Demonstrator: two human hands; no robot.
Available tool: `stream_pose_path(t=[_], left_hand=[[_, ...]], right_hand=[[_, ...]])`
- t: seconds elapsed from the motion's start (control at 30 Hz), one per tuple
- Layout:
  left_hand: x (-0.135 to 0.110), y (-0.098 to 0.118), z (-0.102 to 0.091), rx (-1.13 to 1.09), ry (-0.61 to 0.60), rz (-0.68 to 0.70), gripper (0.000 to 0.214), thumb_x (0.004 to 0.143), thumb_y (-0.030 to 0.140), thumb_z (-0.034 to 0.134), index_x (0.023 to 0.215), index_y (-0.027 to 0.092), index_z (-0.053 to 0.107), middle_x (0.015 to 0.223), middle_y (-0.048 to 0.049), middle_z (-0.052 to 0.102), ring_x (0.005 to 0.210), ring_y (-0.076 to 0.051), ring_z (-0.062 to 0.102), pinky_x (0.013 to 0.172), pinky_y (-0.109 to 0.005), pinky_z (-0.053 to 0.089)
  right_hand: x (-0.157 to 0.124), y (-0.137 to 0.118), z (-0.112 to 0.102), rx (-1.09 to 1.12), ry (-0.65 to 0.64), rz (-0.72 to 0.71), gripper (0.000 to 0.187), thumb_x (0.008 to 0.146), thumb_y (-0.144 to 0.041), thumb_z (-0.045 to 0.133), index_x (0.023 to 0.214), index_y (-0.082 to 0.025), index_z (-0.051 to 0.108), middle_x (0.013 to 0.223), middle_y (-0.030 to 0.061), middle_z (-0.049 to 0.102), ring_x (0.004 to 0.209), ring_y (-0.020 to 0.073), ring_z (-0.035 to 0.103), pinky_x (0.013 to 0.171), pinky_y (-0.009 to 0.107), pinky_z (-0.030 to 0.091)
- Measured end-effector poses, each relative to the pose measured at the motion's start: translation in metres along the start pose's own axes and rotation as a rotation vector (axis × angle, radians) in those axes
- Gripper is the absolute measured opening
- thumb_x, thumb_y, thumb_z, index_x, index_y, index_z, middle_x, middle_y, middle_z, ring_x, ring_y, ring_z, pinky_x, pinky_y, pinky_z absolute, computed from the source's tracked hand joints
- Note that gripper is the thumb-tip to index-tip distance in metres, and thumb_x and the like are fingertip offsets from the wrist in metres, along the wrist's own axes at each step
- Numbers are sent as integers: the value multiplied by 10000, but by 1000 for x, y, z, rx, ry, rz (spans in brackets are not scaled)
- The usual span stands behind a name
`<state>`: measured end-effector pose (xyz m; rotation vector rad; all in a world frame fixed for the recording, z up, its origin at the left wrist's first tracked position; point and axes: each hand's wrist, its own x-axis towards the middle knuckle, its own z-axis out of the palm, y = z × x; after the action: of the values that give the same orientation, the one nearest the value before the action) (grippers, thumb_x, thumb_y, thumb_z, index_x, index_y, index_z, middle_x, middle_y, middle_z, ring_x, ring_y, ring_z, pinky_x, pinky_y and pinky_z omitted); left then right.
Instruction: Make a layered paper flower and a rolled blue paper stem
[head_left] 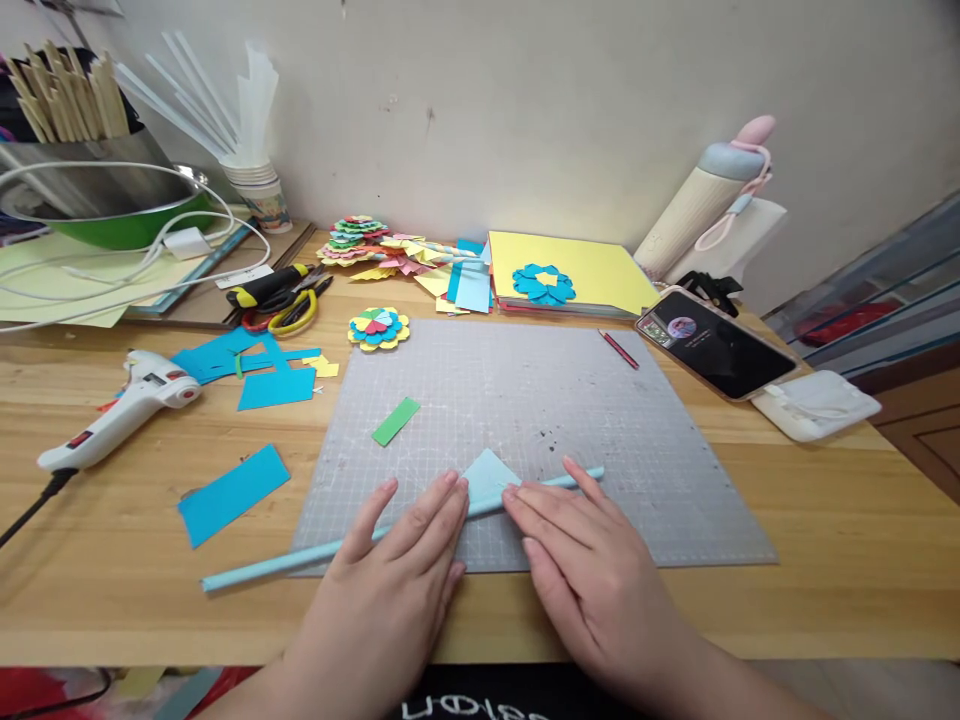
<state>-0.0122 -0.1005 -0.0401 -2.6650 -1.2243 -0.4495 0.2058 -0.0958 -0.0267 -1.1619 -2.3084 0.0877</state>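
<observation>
Both hands lie flat on a light blue paper sheet rolled into a long thin tube (300, 556) across the front of the grey cutting mat (525, 400). My left hand (397, 575) presses the roll with fingers stretched out. My right hand (592, 570) rests beside it, fingers extended over the roll. A loose triangular corner of the light blue paper (489, 472) sticks up between the fingertips. One tube end reaches the wooden table at the left, the other end (592, 474) shows past my right fingers.
A green paper strip (396, 421) lies on the mat, a red pencil (619, 349) at its far edge. A glue gun (120, 405), blue paper scraps (232, 493), scissors (289, 310), paper flowers (379, 329), yellow sheets (570, 265), a phone (712, 343) and a bottle (701, 205) surround it.
</observation>
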Motion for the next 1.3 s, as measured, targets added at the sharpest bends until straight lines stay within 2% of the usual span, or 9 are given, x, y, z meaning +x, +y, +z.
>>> stream_pose_path(t=[0.13,0.23,0.47,0.8,1.03,1.3], left_hand=[[1,1,0,9,4,3,353,971,259,451,1292,195,583,1432,11,512,1376,-136,394,1222,-369,-35],[2,2,0,5,-3,1,363,969,261,444,1298,187,581,1429,-3,515,1379,-146,393,1221,-369,-33],[10,10,2,-9,-11,-77,476,943,310,420,1330,58,537,1429,-108,498,1371,-181,411,1217,-359,-32],[20,9,4,50,-66,-164,560,917,368,399,1359,41,503,1465,-124,442,1391,-198,386,1207,-336,-13],[18,9,13,96,-74,-201,656,886,436,414,1354,-17,490,1472,-216,409,1399,-290,366,1191,-387,107],[22,3,11,112,-129,-189,752,891,529,347,1371,-41,450,1466,-272,392,1409,-343,320,1166,-439,196]], right_hand=[[-7,8,2,-126,-135,9,431,946,-166,408,1352,-74,520,1392,150,545,1310,260,493,1060,526,436],[-10,11,11,-205,-206,19,461,965,-219,393,1377,-32,483,1443,185,469,1356,287,432,1041,522,464],[-3,10,19,-237,-247,53,480,965,-194,341,1384,2,468,1467,207,421,1368,332,398,1049,544,451],[11,14,23,-198,-300,107,515,948,-191,338,1422,-7,420,1501,206,363,1407,309,325,1111,510,381],[15,16,24,-172,-328,135,545,942,-230,371,1437,-3,399,1517,216,340,1424,317,280,1150,492,322],[19,14,25,-200,-354,147,602,929,-277,408,1455,11,360,1541,245,266,1442,345,214,1155,512,290]])
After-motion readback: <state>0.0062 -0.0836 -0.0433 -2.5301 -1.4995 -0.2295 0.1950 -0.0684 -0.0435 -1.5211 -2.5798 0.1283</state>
